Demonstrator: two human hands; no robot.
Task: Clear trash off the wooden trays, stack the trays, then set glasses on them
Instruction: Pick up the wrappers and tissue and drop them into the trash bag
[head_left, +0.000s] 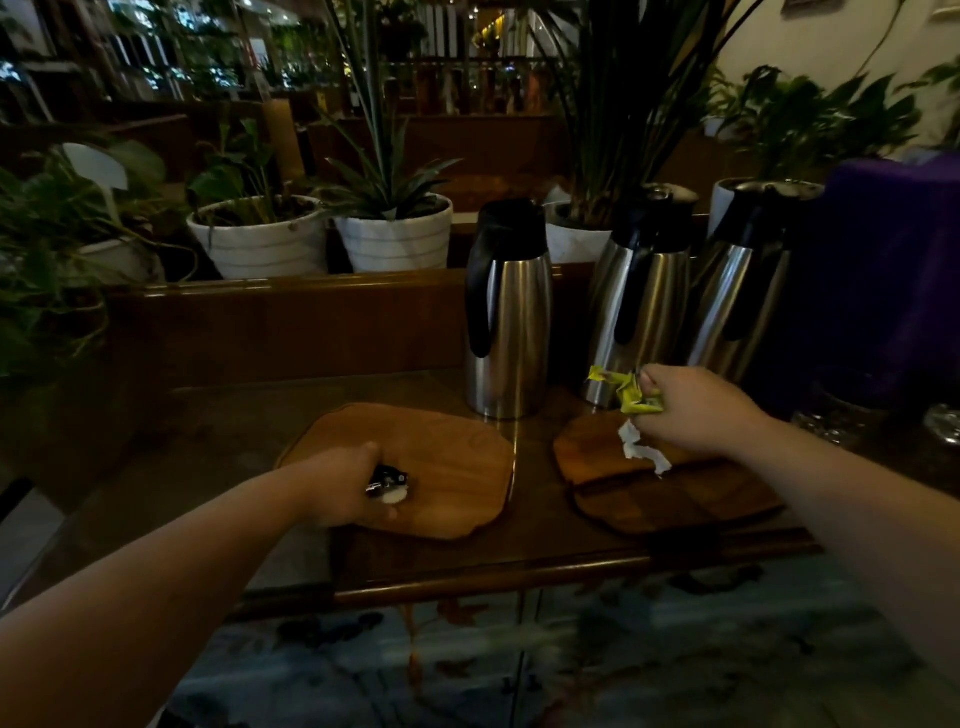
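At the far left and upper left of the frame, leafy potted plants stand behind a dark wooden ledge, two of them in white ribbed pots (262, 241).

Left of centre, low in the frame, the left hand (345, 486) reaches over the left wooden tray (447, 467). Its fingers are curled around a small dark, shiny piece of trash with a white bit (388, 484), held just at the tray's surface; whether the scrap touches the wood cannot be told. This tray lies flat on the dark wooden table (467, 566), near the front edge.

Just behind the tray, at centre, stands a steel thermal carafe with a black lid and handle (509, 312). Two more steel carafes (644, 296) stand to its right, at centre right.

Right of centre, two more wooden trays lie overlapped: a lighter one (587, 452) rests partly on a darker one (675, 504) that lies nearer the front edge. The right hand (696, 410) hovers over them, closed on a crumpled yellow-green wrapper (631, 395), with a torn white paper scrap (641, 449) hanging below the fist above the lighter tray.

At the far right, a purple box-like shape (883, 270) fills the middle of the edge, and blurred glassware (945, 421) sits below it.
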